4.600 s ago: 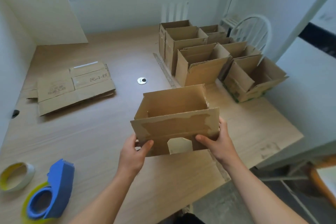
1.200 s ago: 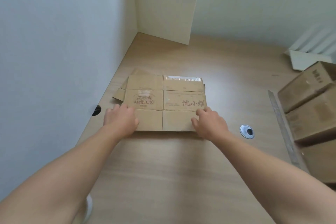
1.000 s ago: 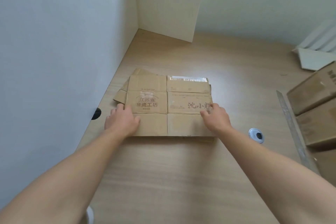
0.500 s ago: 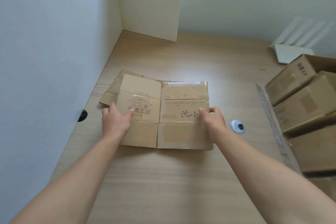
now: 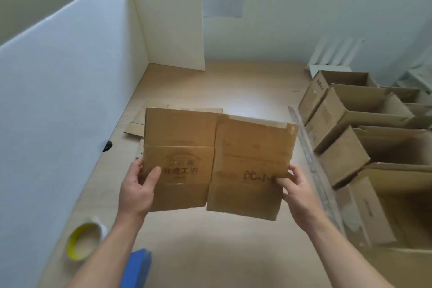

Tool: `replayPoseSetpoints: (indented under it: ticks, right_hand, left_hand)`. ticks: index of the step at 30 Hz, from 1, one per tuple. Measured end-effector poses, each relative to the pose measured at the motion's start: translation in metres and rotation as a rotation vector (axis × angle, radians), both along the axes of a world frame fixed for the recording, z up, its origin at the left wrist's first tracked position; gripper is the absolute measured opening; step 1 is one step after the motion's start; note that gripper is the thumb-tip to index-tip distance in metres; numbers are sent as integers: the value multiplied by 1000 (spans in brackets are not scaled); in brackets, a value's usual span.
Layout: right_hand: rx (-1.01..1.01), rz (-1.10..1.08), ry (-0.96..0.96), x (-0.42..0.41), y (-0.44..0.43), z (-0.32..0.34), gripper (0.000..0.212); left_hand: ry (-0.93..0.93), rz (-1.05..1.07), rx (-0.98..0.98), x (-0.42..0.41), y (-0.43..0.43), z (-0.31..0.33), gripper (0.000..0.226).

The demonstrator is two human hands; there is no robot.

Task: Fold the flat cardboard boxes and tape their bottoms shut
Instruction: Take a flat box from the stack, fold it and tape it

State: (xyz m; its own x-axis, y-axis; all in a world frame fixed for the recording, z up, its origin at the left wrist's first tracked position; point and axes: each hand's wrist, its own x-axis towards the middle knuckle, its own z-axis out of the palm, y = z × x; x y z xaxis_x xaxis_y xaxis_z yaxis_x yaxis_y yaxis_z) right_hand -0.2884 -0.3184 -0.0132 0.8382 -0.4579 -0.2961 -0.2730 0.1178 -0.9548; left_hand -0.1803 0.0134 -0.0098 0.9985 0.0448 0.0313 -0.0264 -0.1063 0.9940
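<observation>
We now have the flat box [image 5: 217, 161] lifted off the stack [image 5: 138, 121] at 11 o'clock and held over the table [image 5: 233, 84], ready to open, our left hand [image 5: 138, 189] gripping its 9 o'clock edge, thumb in front, our right hand [image 5: 297, 192] pinching its 3 o'clock edge.

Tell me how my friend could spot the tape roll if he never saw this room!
Find the wooden table and follow the tall white partition on its left toward the person. Lying there on the tabletop is the tape roll. It is round with a yellow rim, unlike the blue dispenser beside it.
</observation>
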Motion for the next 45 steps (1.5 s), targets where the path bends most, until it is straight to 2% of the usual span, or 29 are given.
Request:
replayPoseSetpoints:
  ticks: [2,6,8,11,12,15,20,25,27,30,32,35,39,40,43,45]
  right_hand:
    - [-7,-2,-17,-34,-6,-1,25]
    - [36,-61,-78,-87,-7,-12,50]
    - [67,-95,-84,-108,-3,-18,50]
    - [106,-40,-101,-138,1,-24,26]
    - [112,-17,-117,-146,2,-25,27]
    - [83,25,-169,-165,1,-23,56]
    - [28,48,-167,-182,7,-15,50]
    - [36,20,-154,-189,16,-12,65]
    - [47,44,-157,-189,22,-9,68]
    - [19,81,-171,-185,33,-9,67]
    - [-22,25,-187,-180,40,-7,61]
    - [-40,-37,-149,-174,42,-2,47]
    - [-36,43,-142,-168,42,6,66]
    - [-48,54,-156,-165,45,10,65]
    - [-107,65,-196,-155,54,19,52]
    - [-70,94,-198,-154,59,22,40]
  left_hand:
    - [8,-34,5,-32,0,-1,33]
    - [49,-54,3,-87,-9,-8,41]
    - [75,-25,-58,-113,-15,-12,43]
    - [122,-6,-104,-149,-18,-18,37]
    - [125,-7,-123,-159,-18,-19,34]
    - [87,14,-183,-182,-16,-17,32]
    - [84,-54,-226,-206,-6,-15,35]
    - [42,-143,-240,-218,0,-9,38]
    - [84,-171,-218,-219,3,-8,42]
    - [165,-231,-127,-220,0,-6,67]
    - [164,-224,-88,-220,-3,-4,73]
    - [133,-244,-2,-223,-2,-2,73]
    - [93,-314,142,-224,1,6,73]
    - [84,-330,155,-223,-1,9,71]
    - [75,-324,170,-221,-10,13,65]
    - [60,-263,205,-224,-14,10,62]
